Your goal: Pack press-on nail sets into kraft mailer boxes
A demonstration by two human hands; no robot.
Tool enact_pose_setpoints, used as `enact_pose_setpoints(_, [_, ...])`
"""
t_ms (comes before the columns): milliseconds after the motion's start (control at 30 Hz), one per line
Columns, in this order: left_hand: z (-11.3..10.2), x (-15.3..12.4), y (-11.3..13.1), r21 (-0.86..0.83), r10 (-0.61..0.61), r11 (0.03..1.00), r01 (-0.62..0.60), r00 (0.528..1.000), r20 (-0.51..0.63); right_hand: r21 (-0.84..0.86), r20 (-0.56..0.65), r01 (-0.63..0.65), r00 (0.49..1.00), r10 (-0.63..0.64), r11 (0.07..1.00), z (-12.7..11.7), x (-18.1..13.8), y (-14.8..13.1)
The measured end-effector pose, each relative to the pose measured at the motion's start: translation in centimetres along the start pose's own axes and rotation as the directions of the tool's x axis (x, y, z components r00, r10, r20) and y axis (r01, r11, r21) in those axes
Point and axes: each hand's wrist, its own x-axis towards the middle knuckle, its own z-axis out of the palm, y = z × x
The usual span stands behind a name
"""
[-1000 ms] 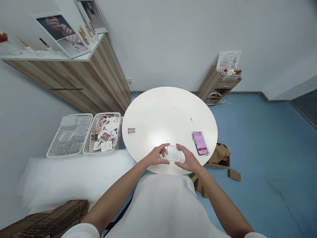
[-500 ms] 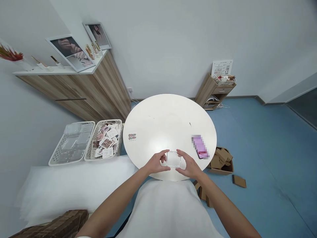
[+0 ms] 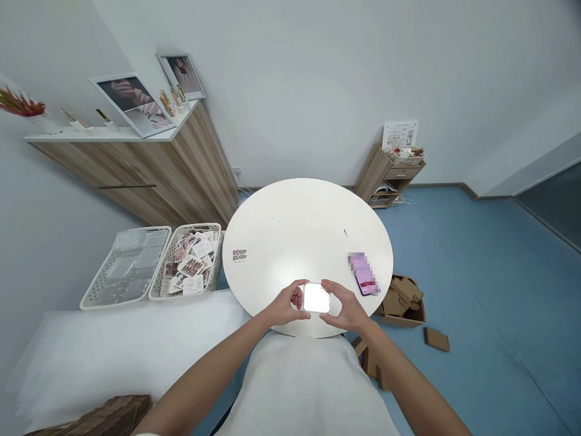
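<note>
Between my two hands is a small clear plastic box [image 3: 316, 298], its top bright with reflected light. My left hand [image 3: 290, 304] grips its left side, thumb at the near corner and index finger at the far one. On the right side my right hand [image 3: 342, 306] pinches it the same way. Both hands are over the near edge of the white oval table [image 3: 290, 218]. A small sheet of press-on nails [image 3: 239, 255] lies flat on the table's left part. To the right is a phone [image 3: 364, 274] with a purple, pixelated screen.
Left of the table, one white basket [image 3: 154, 289] holds many nail cards, another [image 3: 91, 297] holds clear plastic boxes. Brown cardboard boxes [image 3: 403, 297] fill a carton at the right; one lies on the floor [image 3: 436, 339]. A wooden cabinet [image 3: 200, 163] and small shelf [image 3: 370, 172] stand behind.
The view has shifted slightly, so the room sits a little lower in the picture. The box's top now shines bright white where it was see-through before; both hands keep their hold.
</note>
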Motion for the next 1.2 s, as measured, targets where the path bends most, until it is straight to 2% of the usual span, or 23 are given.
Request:
enact_pose_setpoints(333, [0.0,1.1,0.7,-0.262,-0.08,0.961,0.087,0.996,0.039,0.091,-0.05,-0.056,0.997,0.061,0.994,-1.2,1.4,0.1])
enact_pose_setpoints(500, [0.0,1.3,0.9,-0.401,-0.121,0.909,0.116,0.993,0.012,0.154,-0.046,-0.082,0.995,0.09,0.985,-0.8,2.0,0.5])
enact_pose_setpoints(700, [-0.1,1.3,-0.4,-0.378,-0.271,0.903,0.206,0.954,-0.126,0.157,0.003,-0.129,0.991,0.13,0.979,-0.6,1.9,1.4])
enact_pose_setpoints(900, [0.4,1.6,-1.2,-0.373,-0.346,0.889,0.266,0.924,-0.165,0.22,0.084,-0.241,0.97,0.228,0.945,-0.4,3.3,1.4])
enact_pose_setpoints(1000, [0.4,1.6,-1.4,-0.375,-0.368,0.887,0.272,0.905,-0.215,0.313,0.136,-0.377,0.926,0.351,0.872,-0.1,4.4,1.2])
enact_pose_setpoints(1100, [0.2,1.5,-1.8,-0.36,-0.379,0.889,0.284,0.896,-0.23,0.458,0.22,-0.512,0.858,0.465,0.727,0.1,5.2,1.4])
enact_pose_setpoints(1200, [0.1,1.3,-1.9,-0.346,-0.367,0.896,0.278,0.902,-0.225,0.536,0.246,-0.558,0.821,0.515,0.634,0.4,5.5,1.8])
